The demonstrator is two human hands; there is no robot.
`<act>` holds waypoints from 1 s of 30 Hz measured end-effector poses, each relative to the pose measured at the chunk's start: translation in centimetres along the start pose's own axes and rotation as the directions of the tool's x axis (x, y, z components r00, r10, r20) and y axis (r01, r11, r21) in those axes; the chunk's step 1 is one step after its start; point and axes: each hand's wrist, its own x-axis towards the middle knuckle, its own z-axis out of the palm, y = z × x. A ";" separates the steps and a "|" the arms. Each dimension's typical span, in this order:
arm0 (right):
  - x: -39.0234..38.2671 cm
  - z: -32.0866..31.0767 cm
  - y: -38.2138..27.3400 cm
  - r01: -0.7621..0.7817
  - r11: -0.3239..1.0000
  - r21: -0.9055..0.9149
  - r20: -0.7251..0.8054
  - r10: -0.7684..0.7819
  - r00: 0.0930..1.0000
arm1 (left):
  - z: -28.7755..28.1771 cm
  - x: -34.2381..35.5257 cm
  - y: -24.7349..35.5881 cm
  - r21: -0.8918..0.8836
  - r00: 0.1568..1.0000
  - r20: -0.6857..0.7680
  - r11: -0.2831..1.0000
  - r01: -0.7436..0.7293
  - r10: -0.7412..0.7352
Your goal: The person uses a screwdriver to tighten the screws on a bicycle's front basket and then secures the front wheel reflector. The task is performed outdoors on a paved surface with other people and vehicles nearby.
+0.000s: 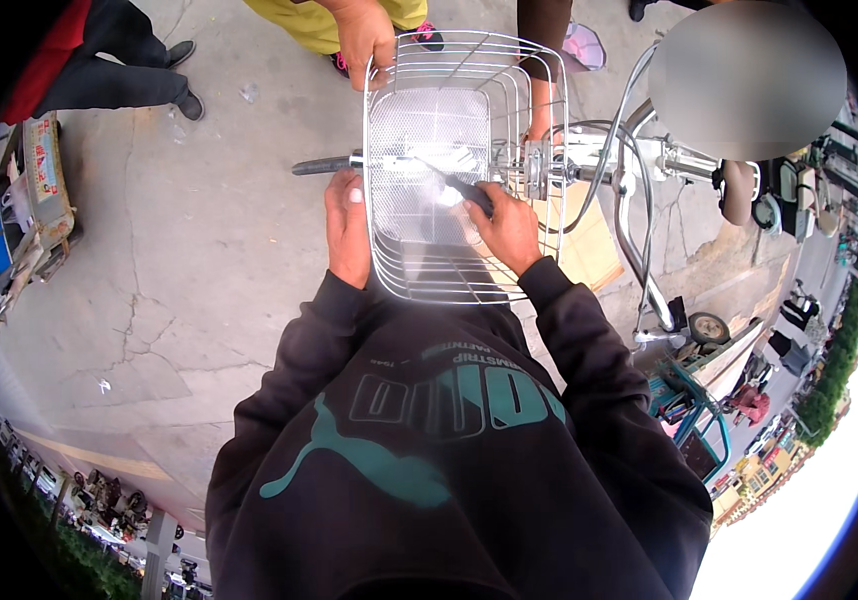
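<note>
A silver wire basket (469, 290) with a mesh bottom stands in front of me, against a bicycle's front assembly (649, 160). My right hand (504, 225) is closed on a black-handled tool (471, 192) inside the basket; glare obscures the tool's far end. My left hand (347, 228) is closed at the basket's left side, its thumb by the rim and some fingertips hidden. Just above it, a black-gripped bar (321, 166) sticks out leftward at basket level. Another person's hand (369, 45) grips the upper-left rim, and a further hand (539, 115) is at the right side.
A person in dark trousers (109, 70) stands at upper left. Tan cardboard (594, 250) lies under the bicycle on cracked concrete (199, 330). A weathered cart (44, 200) is at left. A teal cart (679, 420), a wheel (709, 328) and parked scooters (789, 190) are at right.
</note>
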 end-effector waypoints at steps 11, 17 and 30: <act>-0.8 -0.9 -0.7 -0.030 0.999 0.037 0.041 0.028 0.999 | 1.1 -1.3 0.8 0.207 0.991 0.066 0.970 -0.126 0.115; -0.7 -0.6 -0.2 -0.026 0.998 0.051 0.028 0.024 0.999 | 1.3 -1.4 1.3 0.207 0.994 0.058 0.973 -0.105 0.095; 2.5 -1.3 -4.6 0.161 0.929 -0.332 0.136 -0.122 0.983 | 1.1 -1.4 1.1 0.148 0.991 0.099 0.983 -0.108 0.094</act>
